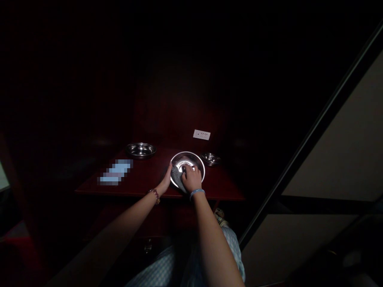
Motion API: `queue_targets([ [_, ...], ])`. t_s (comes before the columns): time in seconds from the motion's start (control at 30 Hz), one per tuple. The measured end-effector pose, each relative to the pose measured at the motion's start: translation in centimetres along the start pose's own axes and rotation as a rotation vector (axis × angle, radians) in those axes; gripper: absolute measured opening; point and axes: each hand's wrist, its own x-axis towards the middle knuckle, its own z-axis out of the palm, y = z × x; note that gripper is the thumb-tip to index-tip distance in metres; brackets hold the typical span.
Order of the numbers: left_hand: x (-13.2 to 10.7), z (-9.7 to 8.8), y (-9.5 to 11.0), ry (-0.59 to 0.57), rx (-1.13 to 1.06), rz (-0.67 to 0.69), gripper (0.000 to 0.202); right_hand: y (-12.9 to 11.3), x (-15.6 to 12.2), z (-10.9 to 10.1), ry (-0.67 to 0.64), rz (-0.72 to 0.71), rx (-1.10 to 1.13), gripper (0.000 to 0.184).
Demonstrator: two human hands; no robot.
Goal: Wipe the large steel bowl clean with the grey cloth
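Observation:
A shiny round metal bowl (201, 160) is near the front edge of a dark red table, its open side toward me. At its left side, my left hand (165, 184) grips the rim, the fingers partly hidden behind the bowl. My right hand (192, 179) reaches inside with curled fingers pressing a grey cloth (177, 177) against the inner surface. Part of the cloth hangs over the near rim. Shadow and my own hand hide some of the right fingertips.
On the red table (143, 181) a shallow metal dish (141, 150) stands back left, and smaller stacked metal bowls (210, 159) sit right of the big one. A blurred-out rectangular item (116, 172) lies at left. A white socket plate (202, 134) is on the back wall.

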Motion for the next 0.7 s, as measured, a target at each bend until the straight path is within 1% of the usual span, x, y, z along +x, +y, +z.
queue_targets([
  [0.13, 0.2, -0.3, -0.3, -0.007, 0.013, 0.038, 0.052, -0.1, 0.0, -0.1, -0.023, -0.038, 0.007, 0.044],
  [0.27, 0.5, -0.6, -0.6, -0.003, 0.02, 0.007, 0.054, 0.0, 0.0, -0.1, -0.003, 0.002, 0.0, 0.043],
  [0.43, 0.8, -0.6, -0.8, -0.009, 0.013, 0.014, 0.056, 0.1, 0.0, 0.0, -0.019, -0.028, 0.023, 0.045],
  [0.57, 0.9, -0.8, -1.0, 0.008, 0.008, 0.019, 0.055, 0.1, -0.1, 0.0, -0.004, 0.025, 0.014, 0.046],
  [0.7, 1.1, -1.1, -1.2, -0.001, 0.013, 0.024, 0.054, 0.2, -0.1, 0.0, -0.035, -0.011, 0.017, 0.045],
])
